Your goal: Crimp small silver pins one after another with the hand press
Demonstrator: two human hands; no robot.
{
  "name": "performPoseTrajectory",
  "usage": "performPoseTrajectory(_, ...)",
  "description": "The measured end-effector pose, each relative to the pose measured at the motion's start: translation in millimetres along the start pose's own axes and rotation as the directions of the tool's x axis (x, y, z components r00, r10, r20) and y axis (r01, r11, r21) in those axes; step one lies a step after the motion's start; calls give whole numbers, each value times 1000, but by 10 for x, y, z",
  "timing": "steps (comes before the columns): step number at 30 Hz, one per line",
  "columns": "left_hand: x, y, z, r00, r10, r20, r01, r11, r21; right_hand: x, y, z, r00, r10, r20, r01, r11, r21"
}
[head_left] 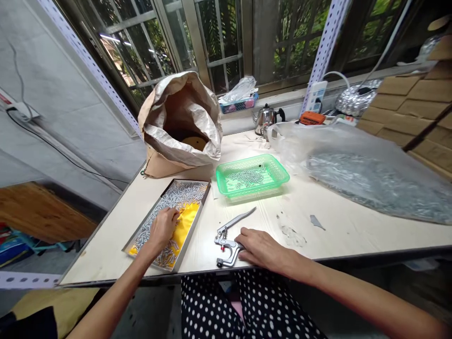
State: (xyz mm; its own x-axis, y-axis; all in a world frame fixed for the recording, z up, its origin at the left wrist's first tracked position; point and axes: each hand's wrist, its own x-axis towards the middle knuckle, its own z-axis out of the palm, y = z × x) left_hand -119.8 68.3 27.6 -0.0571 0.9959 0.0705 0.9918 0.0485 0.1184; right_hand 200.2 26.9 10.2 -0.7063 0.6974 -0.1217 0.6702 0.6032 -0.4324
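My left hand (pixel 163 229) reaches into a shallow box (pixel 193 230) on the left of the table, its fingers pinched together low over the contents; what they hold is too small to make out. Many small silvery metal pieces (pixel 185 190) fill the box, over a bright yellow lining (pixel 186 221). At the table's front edge my right hand (pixel 261 247) is closed around one handle of silver hand pliers (pixel 231 249). The pliers lie with their jaws to the left, and their other handle is spread away. Behind them a green plastic basket (pixel 252 190) holds more of the small metal pieces.
A large paper sack (pixel 180 127) stands open at the back left. On the right lies a big clear plastic bag (pixel 374 179) full of metal pieces, beside stacked cardboard boxes (pixel 406 103). A metal kettle (pixel 265 118) stands by the window. A grey scrap (pixel 317 221) lies on the table (pixel 339 235).
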Motion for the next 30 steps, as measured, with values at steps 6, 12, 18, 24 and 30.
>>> performPoseTrajectory(6,-510,653,18,960,12,279,178,744,-643,4,99,90,999,-27,16,28,998,-59)
performPoseTrajectory(12,-763,1005,214,883,5,470,314,738,-597,29,65,171,999,36,8,-34,990,-136)
performPoseTrajectory(18,-742,1003,257,875,-36,482,313,803,-507,-16,52,177,1000,21,-4,-21,991,-133)
performPoseTrajectory(24,-733,995,332,858,-28,513,309,826,-472,-36,88,225,999,-4,-38,-1,991,-136)
performPoseTrajectory(30,-702,960,378,830,-30,556,313,851,-422,-37,105,239,998,-13,-59,5,991,-136)
